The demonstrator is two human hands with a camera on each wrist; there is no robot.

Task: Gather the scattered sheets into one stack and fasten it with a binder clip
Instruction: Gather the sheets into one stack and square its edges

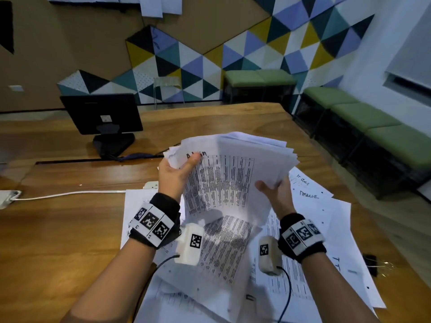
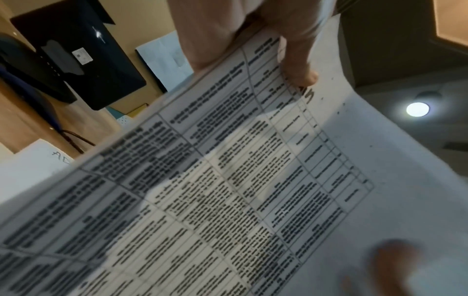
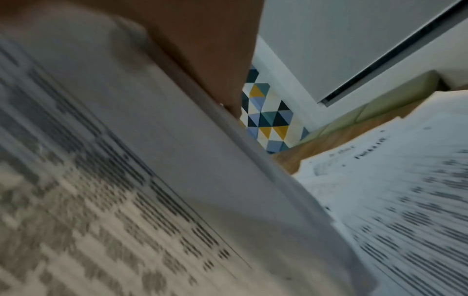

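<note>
I hold a loose bundle of printed sheets (image 1: 228,183) raised above the wooden table (image 1: 70,229). My left hand (image 1: 177,169) grips its upper left corner, thumb on the top page. My right hand (image 1: 275,190) grips the right edge, thumb on top. The bundle's edges are fanned and uneven. In the left wrist view the top page (image 2: 228,180) shows a printed grid under my left thumb (image 2: 301,66). The right wrist view is blurred, with the bundle (image 3: 126,180) close up. Several more sheets (image 1: 321,229) lie spread on the table below. A black binder clip (image 1: 373,264) lies at the right, beside the spread sheets.
A black monitor (image 1: 102,115) stands at the far left of the table, its back toward me. A white cable (image 1: 70,194) and power strip (image 1: 7,198) lie on the left. Green benches (image 1: 373,127) line the right wall.
</note>
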